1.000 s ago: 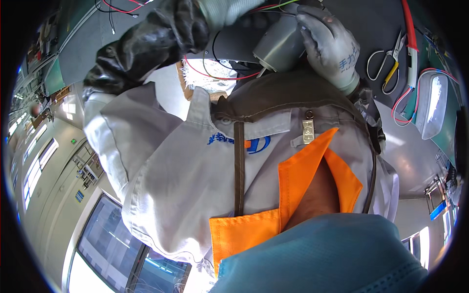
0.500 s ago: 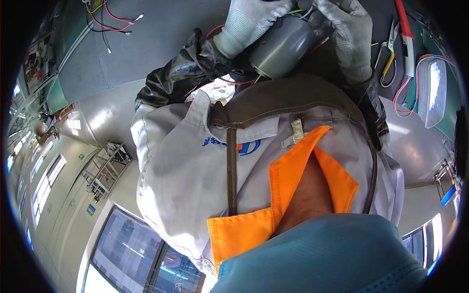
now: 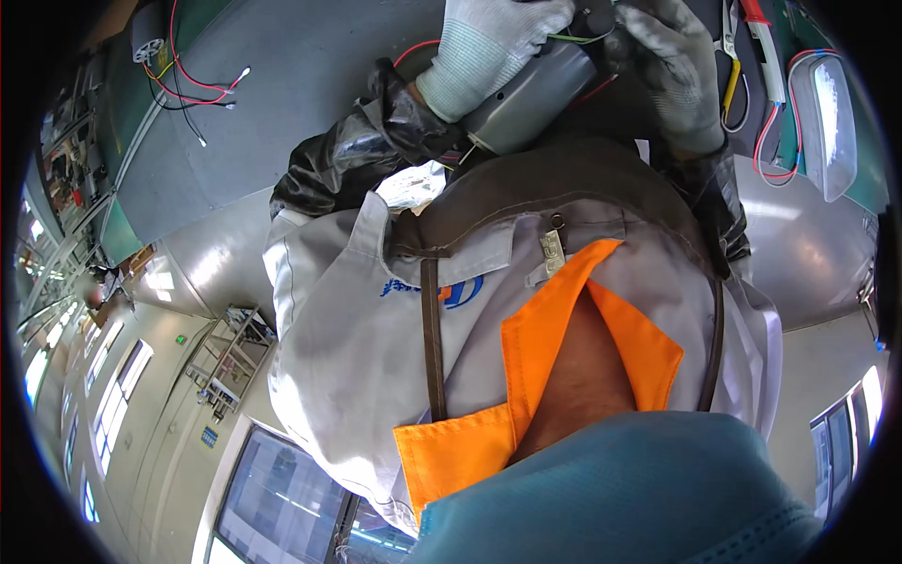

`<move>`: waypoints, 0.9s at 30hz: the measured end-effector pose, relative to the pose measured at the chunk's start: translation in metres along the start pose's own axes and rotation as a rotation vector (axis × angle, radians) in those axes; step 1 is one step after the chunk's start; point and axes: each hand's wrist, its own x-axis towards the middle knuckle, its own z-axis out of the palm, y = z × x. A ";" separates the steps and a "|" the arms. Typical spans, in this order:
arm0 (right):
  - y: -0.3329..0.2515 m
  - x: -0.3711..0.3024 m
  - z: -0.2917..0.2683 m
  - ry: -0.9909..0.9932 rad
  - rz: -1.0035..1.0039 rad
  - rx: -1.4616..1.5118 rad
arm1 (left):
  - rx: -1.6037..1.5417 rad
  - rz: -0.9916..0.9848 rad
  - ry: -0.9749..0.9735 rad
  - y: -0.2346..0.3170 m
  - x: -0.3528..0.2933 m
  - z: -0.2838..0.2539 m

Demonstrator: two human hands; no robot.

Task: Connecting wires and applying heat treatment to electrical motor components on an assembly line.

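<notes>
Both my hands work at the top of the picture over a grey work table (image 3: 282, 103). My left hand (image 3: 489, 47), in a white knit glove with a black sleeve cover, grips the upper end of a grey metal cylinder (image 3: 531, 94). My right hand (image 3: 672, 75), in a grey glove, closes on the cylinder's other side. Thin red and green-yellow wires (image 3: 578, 38) come out of the cylinder between my fingers. My pale work jacket, brown strap and orange collar fill the middle and hide the table's near edge.
A second small cylinder with red and black wires (image 3: 150, 38) lies at the table's far left. To the right are yellow-handled snips (image 3: 731, 66), a red-handled tool (image 3: 759, 38) and a pale oblong housing (image 3: 827, 122) with red wires.
My left hand has come onto the cylinder beside my right. Both hands and the cylinder have shifted up and to the right in the picture as the view turned.
</notes>
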 end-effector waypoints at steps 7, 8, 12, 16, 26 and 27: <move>0.012 -0.005 -0.005 0.081 -0.101 0.080 | 0.077 -0.082 -0.037 0.011 -0.001 0.001; 0.011 -0.004 -0.006 0.043 -0.064 0.071 | 0.080 -0.080 -0.036 0.010 -0.001 0.001; -0.002 0.009 -0.012 -0.129 0.143 -0.035 | 0.036 -0.064 -0.053 0.010 -0.003 0.000; -0.013 0.009 -0.022 -0.211 0.061 0.020 | 0.123 -0.062 -0.078 0.018 0.004 0.021; -0.031 -0.018 -0.004 0.076 -0.206 -1.038 | 0.729 0.602 0.013 0.017 -0.006 0.009; -0.028 -0.014 -0.011 0.062 -0.047 -0.740 | 0.670 0.339 0.009 0.029 -0.013 0.008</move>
